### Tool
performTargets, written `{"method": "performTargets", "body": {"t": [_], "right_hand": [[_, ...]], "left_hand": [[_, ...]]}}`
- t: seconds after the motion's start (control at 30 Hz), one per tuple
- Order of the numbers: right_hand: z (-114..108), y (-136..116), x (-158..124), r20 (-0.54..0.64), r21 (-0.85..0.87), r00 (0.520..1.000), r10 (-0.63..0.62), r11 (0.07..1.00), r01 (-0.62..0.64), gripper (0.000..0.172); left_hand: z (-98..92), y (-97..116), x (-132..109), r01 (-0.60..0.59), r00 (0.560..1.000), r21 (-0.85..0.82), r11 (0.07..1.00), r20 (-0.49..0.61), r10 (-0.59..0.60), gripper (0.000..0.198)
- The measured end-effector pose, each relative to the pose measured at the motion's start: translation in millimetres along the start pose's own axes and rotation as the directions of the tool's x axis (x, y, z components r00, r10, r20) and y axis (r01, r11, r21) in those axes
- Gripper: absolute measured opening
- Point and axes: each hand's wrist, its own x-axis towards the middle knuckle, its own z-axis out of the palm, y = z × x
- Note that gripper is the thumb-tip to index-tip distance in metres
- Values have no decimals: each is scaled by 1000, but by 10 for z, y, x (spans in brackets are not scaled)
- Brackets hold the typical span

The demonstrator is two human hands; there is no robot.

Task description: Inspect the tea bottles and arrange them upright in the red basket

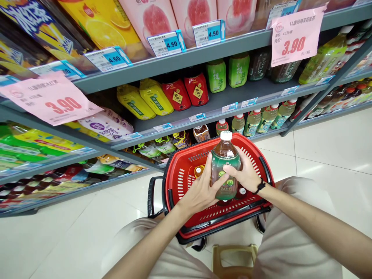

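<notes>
A large bottle (226, 157) with a white cap and a green label is held upright above a red basket (177, 155). My left hand (203, 186) wraps its left side, and my right hand (244, 170), with a black band at the wrist, grips its right side, the thumb across the label. Inside the basket, an orange-capped bottle (199, 170) shows at the left and a white cap (242, 191) at the right; the rest of the contents is hidden behind the bottle and hands.
Shelves (186, 58) of drinks and price tags span the view ahead. The basket's black handle (150, 197) sticks out left. My knees flank the basket, and a tan stool (216, 259) stands below on the tiled floor (334, 155).
</notes>
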Motion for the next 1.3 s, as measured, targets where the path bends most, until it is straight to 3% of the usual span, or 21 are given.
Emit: {"method": "performTargets", "body": {"t": [0.13,0.33,0.57,0.73,0.83,1.0,1.13,1.23,1.3], "right_hand": [[0,-57,18,31,99,995,97,990,-100,79],[34,-113,23,23,311,966,256,917,-250,72],[122,-198,18,144,624,868,475,637,-452,55],[142,-243,39,138,783,890,435,502,-366,46],[137,-280,48,163,793,907,388,496,-354,49],[115,-346,-12,252,731,917,308,560,-389,54],[104,-366,-72,286,697,913,292,589,-407,51],[93,-357,-57,275,694,909,312,590,-413,56],[88,-331,-18,239,692,903,357,590,-416,59]], "left_hand": [[4,-45,-26,-4,997,-107,994,-78,-4,112],[-32,-47,26,65,994,-251,966,-72,-85,114],[-27,3,115,73,988,-369,926,-98,-117,121],[-72,-30,128,58,989,-388,920,-101,-105,116],[-98,-57,151,-19,980,-395,918,-187,-61,113],[-113,23,143,-100,954,-308,946,-299,3,102],[-138,98,126,-120,953,-219,968,-300,51,95],[-154,85,134,-141,959,-189,972,-268,87,112],[-154,79,135,-90,978,-273,958,-207,34,121]]}}
